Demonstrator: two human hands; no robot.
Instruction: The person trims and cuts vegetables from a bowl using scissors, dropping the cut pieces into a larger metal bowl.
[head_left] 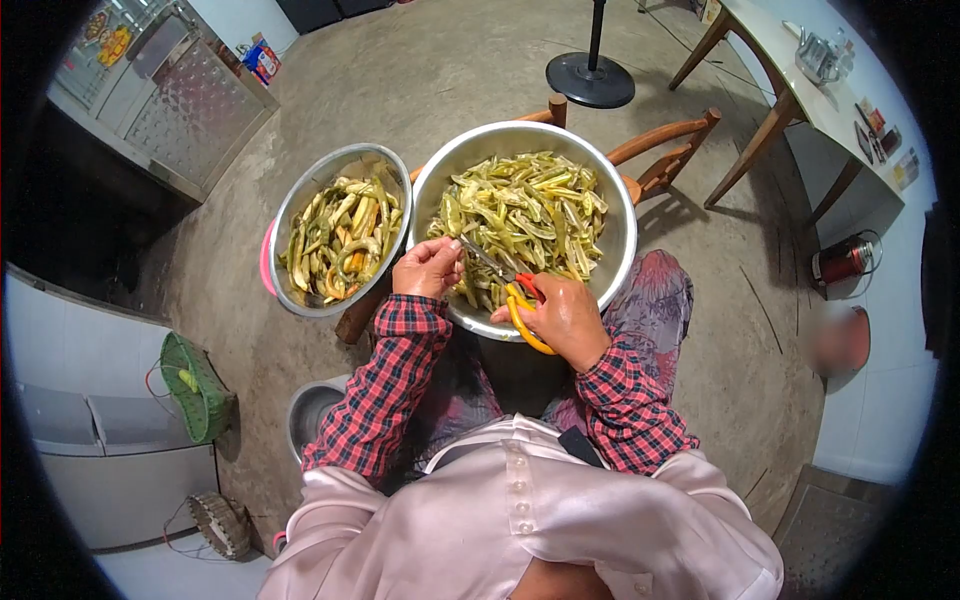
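My right hand [565, 322] grips scissors [528, 318] with yellow and red handles, their blades pointing left over the large metal basin [624, 235]. That basin holds many cut green vegetable strips [530, 195]. At the basin's near left, my left hand [430, 268] is closed, its fingertips pinching a green piece close to the scissor tips. How much of that piece lies inside the fingers is hidden. A smaller metal bowl [283, 228] to the left contains longer, uncut-looking green and yellowish vegetables [345, 235].
Behind the large basin is a wooden chair [668, 150]. A black round stand base [590, 80] sits farther back. A table [850, 125] runs along the right wall. Lower left are a green basket [200, 388] and a grey basin [312, 412] on the floor.
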